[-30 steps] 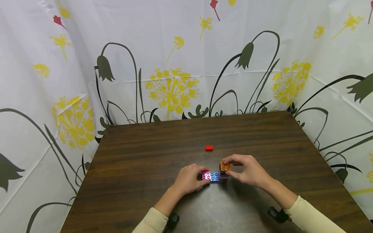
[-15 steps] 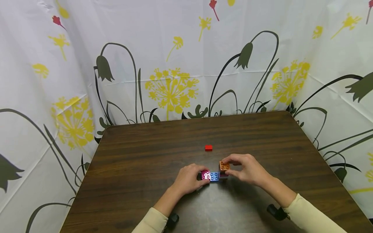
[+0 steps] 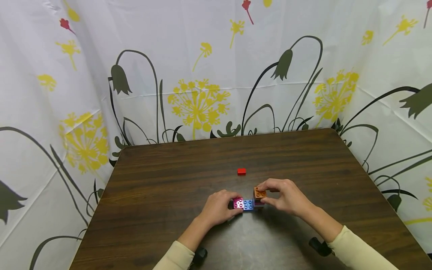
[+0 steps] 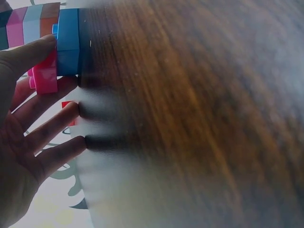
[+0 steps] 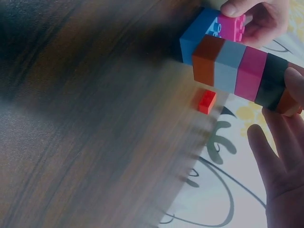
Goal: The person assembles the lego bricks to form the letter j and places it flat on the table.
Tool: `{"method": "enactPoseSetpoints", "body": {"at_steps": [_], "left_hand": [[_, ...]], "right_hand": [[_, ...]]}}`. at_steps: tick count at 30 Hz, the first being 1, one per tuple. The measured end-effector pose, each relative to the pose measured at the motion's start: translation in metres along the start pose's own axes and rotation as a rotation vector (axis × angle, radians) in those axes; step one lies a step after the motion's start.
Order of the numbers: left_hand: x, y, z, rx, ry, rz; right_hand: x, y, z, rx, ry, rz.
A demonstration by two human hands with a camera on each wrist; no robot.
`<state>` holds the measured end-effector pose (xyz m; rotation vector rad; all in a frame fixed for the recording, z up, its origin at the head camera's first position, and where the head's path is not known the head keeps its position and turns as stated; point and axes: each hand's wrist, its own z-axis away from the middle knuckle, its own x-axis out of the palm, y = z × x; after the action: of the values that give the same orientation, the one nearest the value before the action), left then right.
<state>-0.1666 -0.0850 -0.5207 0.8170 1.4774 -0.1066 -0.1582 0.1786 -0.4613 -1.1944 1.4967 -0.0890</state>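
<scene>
A long blue brick [image 3: 248, 204] lies on the table with a pink brick [image 3: 238, 203] on its left end. My left hand [image 3: 217, 208] pinches that pink brick between thumb and finger, its other fingers spread in the left wrist view. On the blue brick's right end stands an upright stack. From the bottom it shows an orange brick [image 5: 204, 66], a pale blue-grey brick [image 5: 229, 66], another pink brick [image 5: 250, 73], a dark green brick [image 5: 271, 80] and a top orange brick [image 3: 260, 192]. My right hand [image 3: 291, 198] grips this top brick by thumb and fingers.
A small red brick [image 3: 241, 171] lies apart on the brown wooden table [image 3: 175, 168], behind the joined bricks. A white curtain [image 3: 216, 45] with printed flowers hangs along the table's far edge and sides.
</scene>
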Motion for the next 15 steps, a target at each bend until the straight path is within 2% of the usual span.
{"method": "enactPoseSetpoints", "body": {"at_steps": [9, 15], "left_hand": [[-0.0013, -0.0004, 0.001, 0.003, 0.003, 0.001], [-0.0012, -0.0015, 0.0025, 0.007, -0.011, 0.01]], "right_hand": [[0.002, 0.0019, 0.0025, 0.027, 0.0, -0.048], [0.0046, 0.006, 0.0064, 0.015, 0.004, -0.1]]}}
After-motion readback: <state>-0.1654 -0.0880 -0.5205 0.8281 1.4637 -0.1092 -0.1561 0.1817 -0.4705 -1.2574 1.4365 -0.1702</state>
